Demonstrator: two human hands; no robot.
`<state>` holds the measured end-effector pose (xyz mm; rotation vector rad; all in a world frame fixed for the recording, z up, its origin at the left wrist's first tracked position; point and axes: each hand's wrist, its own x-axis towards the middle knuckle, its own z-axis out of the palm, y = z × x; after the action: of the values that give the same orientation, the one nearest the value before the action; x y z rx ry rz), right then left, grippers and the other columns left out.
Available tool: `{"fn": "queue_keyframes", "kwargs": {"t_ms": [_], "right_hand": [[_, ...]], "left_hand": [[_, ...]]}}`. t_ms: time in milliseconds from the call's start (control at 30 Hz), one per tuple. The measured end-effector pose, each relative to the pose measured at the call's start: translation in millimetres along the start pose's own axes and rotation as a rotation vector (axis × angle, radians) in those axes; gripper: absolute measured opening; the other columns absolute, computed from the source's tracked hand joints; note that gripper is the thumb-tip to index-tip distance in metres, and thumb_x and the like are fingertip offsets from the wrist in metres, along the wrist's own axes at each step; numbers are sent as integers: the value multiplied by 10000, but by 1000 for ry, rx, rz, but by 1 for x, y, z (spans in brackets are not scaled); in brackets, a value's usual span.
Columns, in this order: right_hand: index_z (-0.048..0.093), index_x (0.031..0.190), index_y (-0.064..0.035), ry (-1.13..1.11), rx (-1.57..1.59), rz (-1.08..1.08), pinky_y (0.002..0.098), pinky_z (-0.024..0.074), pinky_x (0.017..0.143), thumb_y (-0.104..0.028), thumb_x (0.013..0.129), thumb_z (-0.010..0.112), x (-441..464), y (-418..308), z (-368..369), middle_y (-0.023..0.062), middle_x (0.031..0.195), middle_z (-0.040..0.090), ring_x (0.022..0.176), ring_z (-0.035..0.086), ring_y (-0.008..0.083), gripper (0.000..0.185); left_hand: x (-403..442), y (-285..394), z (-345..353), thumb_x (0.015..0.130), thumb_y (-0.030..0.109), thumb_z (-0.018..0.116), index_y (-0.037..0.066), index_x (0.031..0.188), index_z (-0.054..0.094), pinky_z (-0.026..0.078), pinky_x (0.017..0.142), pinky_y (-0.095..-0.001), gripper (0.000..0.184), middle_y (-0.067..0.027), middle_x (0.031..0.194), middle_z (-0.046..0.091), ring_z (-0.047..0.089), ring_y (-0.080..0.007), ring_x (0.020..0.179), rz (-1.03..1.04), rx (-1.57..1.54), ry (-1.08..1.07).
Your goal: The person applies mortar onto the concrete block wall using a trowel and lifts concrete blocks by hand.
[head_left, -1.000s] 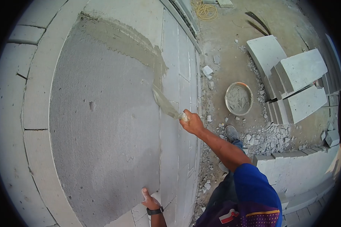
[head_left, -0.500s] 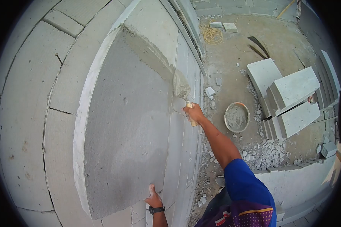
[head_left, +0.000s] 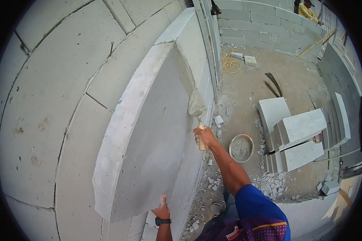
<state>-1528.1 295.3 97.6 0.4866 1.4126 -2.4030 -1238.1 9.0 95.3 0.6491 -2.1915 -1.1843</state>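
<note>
My right hand (head_left: 205, 137) is closed round the wooden handle of a trowel (head_left: 197, 105). Wet mortar coats the blade, which is beside the upper right edge of a large grey aerated concrete block (head_left: 149, 140). A band of mortar (head_left: 184, 70) runs along the block's upper end, where it meets another pale block (head_left: 191, 38). At the lower end of the large block, my left hand (head_left: 161, 209) grips the edge, thumb up against its face and the other fingers partly hidden. A dark watch is on the left wrist.
On the floor to the right stands a bucket of mortar (head_left: 241, 148). Past it are stacked pale blocks (head_left: 301, 128) and broken rubble (head_left: 269, 184). A coil of yellow hose (head_left: 231, 64) lies further back. Another person (head_left: 307, 11) is beyond the far wall.
The view has shifted, showing more of the far wall and a person there. The trowel has moved a little down along the block's edge; the left hand keeps its place on the lower edge.
</note>
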Motion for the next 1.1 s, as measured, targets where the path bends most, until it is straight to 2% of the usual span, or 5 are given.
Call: {"fn": "queue_keyframes", "kwargs": {"t_ms": [267,567,733,833,1100], "right_hand": [[554,855,-79,-55,-22,-20,318,442,452,-111,856,698,-44,-61,29,9,660,517,495,483,127,147],[511,858,-98,-133,-18,-146,323,440,429,-121,868,697,-73,-150,81,8,634,510,475,489,147,187],[511,867,-103,-287,-27,-281,313,448,444,-168,882,717,-91,-178,86,5,640,520,495,514,146,216],[512,859,-108,-201,-21,-347,318,458,455,-195,880,734,-81,-149,51,2,643,522,507,524,147,240],[554,857,-126,86,16,106,343,475,471,-175,865,706,16,28,-65,9,644,520,495,509,156,159]], "left_hand": [[3,18,2,711,177,930,-94,1227,553,461,977,-422,693,-194,1157,656,618,-323,1027,88,-89,9],[8,6,3,626,194,973,-108,1483,205,289,1151,-489,1190,-300,1470,361,390,-403,1346,108,-118,7],[3,21,2,673,143,945,-106,1465,258,311,1135,-450,1077,-274,1449,404,429,-375,1305,109,-92,54],[4,23,-3,673,140,945,-105,1434,318,342,1111,-443,1016,-258,1411,454,467,-357,1268,97,-76,14],[0,22,-3,685,205,943,-48,1117,646,465,971,-426,582,-144,1097,713,658,-289,960,14,-19,-30]]}}
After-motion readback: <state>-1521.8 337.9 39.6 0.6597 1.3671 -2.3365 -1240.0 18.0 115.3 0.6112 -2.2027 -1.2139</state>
